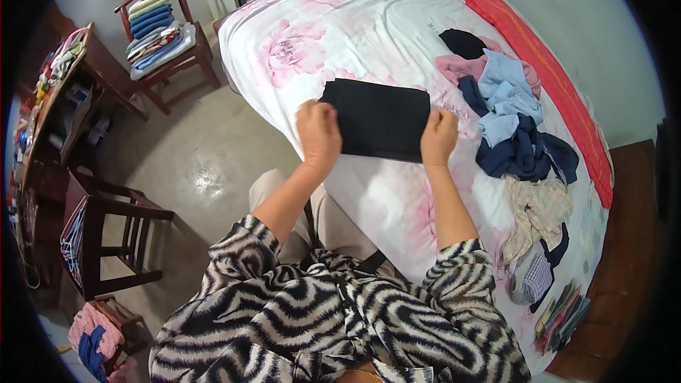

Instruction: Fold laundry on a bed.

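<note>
A black cloth (380, 117), folded into a flat rectangle, lies in front of me over the bed's floral sheet (367, 191). My left hand (319, 130) grips its left edge with the fingers curled in. At the opposite side my right hand (439, 135) has its fingers closed on the right edge. The cloth's top edge is slightly uneven at the left corner. Whether its underside touches the sheet cannot be made out.
Loose clothes (511, 101) are heaped along the bed's right side, near a red folded cover (542, 64). Small folded cloths (563, 319) stand at the lower right. A wooden chair (175, 58) holds stacked folded laundry (154, 37). Another chair (117, 234) and a cluttered desk (58, 90) are left.
</note>
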`<action>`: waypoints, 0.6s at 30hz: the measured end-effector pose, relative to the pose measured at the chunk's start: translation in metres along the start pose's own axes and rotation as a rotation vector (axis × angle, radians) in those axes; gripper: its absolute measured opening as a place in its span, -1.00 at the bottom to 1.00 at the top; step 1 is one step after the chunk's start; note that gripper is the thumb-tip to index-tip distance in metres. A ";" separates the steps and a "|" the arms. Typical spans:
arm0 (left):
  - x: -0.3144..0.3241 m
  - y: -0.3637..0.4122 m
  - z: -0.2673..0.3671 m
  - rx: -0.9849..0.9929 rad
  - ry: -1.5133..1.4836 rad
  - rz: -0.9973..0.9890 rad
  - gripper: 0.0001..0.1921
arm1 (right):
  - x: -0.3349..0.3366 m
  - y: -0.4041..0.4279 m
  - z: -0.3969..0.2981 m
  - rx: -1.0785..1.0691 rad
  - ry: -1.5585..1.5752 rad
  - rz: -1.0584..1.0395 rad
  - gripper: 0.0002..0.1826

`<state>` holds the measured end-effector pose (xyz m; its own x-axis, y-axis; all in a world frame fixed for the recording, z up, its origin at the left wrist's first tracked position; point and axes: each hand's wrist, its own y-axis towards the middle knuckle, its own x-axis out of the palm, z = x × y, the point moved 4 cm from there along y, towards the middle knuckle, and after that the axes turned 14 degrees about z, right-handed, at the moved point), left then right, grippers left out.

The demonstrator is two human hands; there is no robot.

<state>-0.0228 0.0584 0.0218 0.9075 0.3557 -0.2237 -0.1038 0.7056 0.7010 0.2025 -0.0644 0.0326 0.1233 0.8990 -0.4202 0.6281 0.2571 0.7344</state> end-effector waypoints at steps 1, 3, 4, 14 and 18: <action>0.005 0.001 0.018 0.137 -0.112 -0.113 -0.84 | 0.007 0.000 -0.020 -0.092 0.105 -0.005 -0.87; 0.024 -0.002 0.036 0.317 -0.146 -0.236 -0.77 | 0.023 -0.008 -0.063 -0.280 0.236 -0.115 -0.76; 0.035 -0.004 0.040 0.350 -0.071 -0.323 -0.71 | 0.034 -0.012 -0.070 -0.312 0.245 -0.212 -0.71; 0.056 -0.011 0.023 0.355 0.208 -0.598 -0.44 | 0.056 -0.031 -0.056 -0.372 -0.142 -0.440 -0.43; 0.055 -0.009 0.023 0.348 0.254 -0.610 -0.40 | 0.061 -0.025 -0.047 -0.308 -0.207 -0.451 -0.43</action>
<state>0.0373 0.0569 0.0190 0.6362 0.1233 -0.7616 0.5616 0.6028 0.5667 0.1579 0.0003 0.0135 0.0625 0.5971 -0.7997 0.4052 0.7171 0.5671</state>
